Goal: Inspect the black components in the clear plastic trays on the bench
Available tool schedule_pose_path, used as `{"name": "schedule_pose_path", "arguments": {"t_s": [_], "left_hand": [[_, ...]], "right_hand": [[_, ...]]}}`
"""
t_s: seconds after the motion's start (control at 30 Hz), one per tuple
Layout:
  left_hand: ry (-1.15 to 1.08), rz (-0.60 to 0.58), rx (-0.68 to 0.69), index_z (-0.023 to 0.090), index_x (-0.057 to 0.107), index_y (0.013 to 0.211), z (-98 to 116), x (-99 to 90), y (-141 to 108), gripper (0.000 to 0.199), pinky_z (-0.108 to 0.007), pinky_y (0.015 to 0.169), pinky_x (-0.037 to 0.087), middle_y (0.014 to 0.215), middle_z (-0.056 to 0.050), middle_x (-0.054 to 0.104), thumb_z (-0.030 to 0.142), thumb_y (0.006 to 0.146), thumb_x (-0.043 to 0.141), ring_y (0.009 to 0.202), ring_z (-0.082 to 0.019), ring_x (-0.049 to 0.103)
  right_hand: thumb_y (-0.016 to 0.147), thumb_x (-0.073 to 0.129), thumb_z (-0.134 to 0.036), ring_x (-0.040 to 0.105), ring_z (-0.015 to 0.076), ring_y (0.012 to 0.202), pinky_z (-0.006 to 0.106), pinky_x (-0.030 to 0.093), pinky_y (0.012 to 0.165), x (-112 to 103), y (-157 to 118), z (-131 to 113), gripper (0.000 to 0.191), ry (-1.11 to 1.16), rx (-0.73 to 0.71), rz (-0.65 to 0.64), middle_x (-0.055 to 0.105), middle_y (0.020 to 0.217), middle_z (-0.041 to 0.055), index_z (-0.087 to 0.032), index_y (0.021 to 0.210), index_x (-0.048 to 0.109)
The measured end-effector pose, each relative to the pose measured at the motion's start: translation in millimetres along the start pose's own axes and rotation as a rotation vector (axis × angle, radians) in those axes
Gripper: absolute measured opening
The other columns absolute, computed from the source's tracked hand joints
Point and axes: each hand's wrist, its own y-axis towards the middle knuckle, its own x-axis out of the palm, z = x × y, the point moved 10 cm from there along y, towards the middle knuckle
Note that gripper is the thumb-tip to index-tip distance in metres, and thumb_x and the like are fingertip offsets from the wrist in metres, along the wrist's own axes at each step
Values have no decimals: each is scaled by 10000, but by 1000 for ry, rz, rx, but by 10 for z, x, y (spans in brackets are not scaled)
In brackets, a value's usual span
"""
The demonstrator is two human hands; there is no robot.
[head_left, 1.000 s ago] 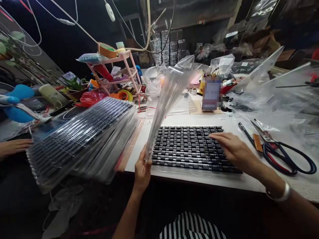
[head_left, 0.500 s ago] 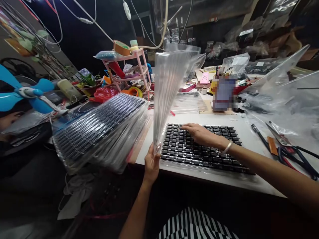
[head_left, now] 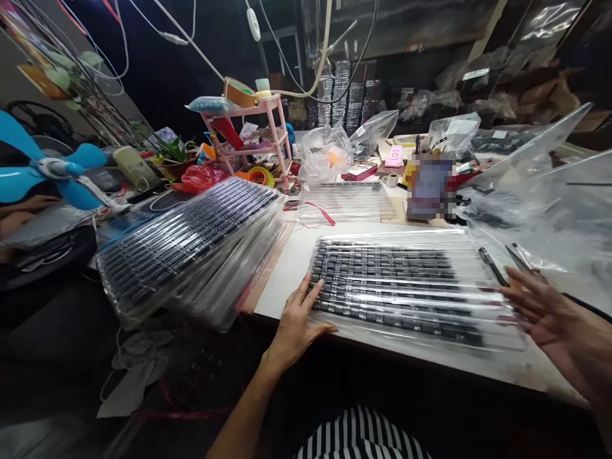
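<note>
Two bare hands frame a clear ribbed plastic cover lying over a tray of black components at the desk's front edge. Left hand rests flat, fingers spread, on the cover's left end; right hand, open and blurred, sits at its right end. Stacked filled trays overhang the desk's left edge.

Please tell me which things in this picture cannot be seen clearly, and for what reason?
Head view only:
- Black parts in the tray: too small, and the clear ribbed cover glares over them.
- Right hand: motion-blurred; whether it touches the cover is unclear.
- Scissors: mostly behind the right hand.
- Upright object: pixelated.
- Left hand: its palm side is hidden.
</note>
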Motion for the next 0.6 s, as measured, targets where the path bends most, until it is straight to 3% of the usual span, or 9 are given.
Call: {"name": "schedule_pose_path", "arguments": {"t_s": [0.13, 0.2, 0.3, 0.43, 0.6], "left_hand": [[-45, -52, -23, 313, 336, 1421, -11, 1, 32, 828, -455, 1129, 259, 1543, -80, 205, 539, 705, 684, 1404, -273, 230], [-125, -8, -59, 288, 377, 1402, -83, -64, 80, 702, -444, 1134, 252, 1527, -81, 252, 513, 782, 619, 1396, -255, 254], [-245, 108, -156, 232, 451, 1353, -282, -178, 184, 548, -433, 1128, 266, 1451, -95, 394, 486, 869, 501, 1344, -237, 357], [-299, 123, -258, 180, 483, 1328, -488, -138, 376, 577, -430, 1116, 291, 1372, -112, 496, 507, 853, 507, 1283, -244, 442], [-147, 70, -139, 186, 514, 1310, -445, 22, 600, 506, -436, 1138, 249, 1388, -101, 486, 452, 887, 437, 1314, -227, 410]], "right_hand": [[823, 516, -602, 596, 328, 1042, 493, 517, 886, 46, 28, 223, 554, -241, -64, -12, 634, 1146, 97, -284, 1275, 529], [830, 508, -596, 567, 323, 1094, 524, 458, 953, 82, 37, 215, 576, -331, -154, 3, 610, 1189, 108, -242, 1285, 521], [854, 475, -576, 538, 295, 1137, 479, 455, 962, 155, 40, 196, 577, -362, -258, 12, 572, 1239, 126, -186, 1277, 517], [893, 427, -517, 501, 283, 1160, 492, 381, 1009, 302, -27, 107, 522, -493, -407, 37, 556, 1255, 127, -159, 1257, 532], [947, 293, -370, 472, 308, 1154, 540, 372, 898, 527, -109, 82, 446, -805, -470, 86, 503, 1334, 99, -211, 1305, 507]]}}
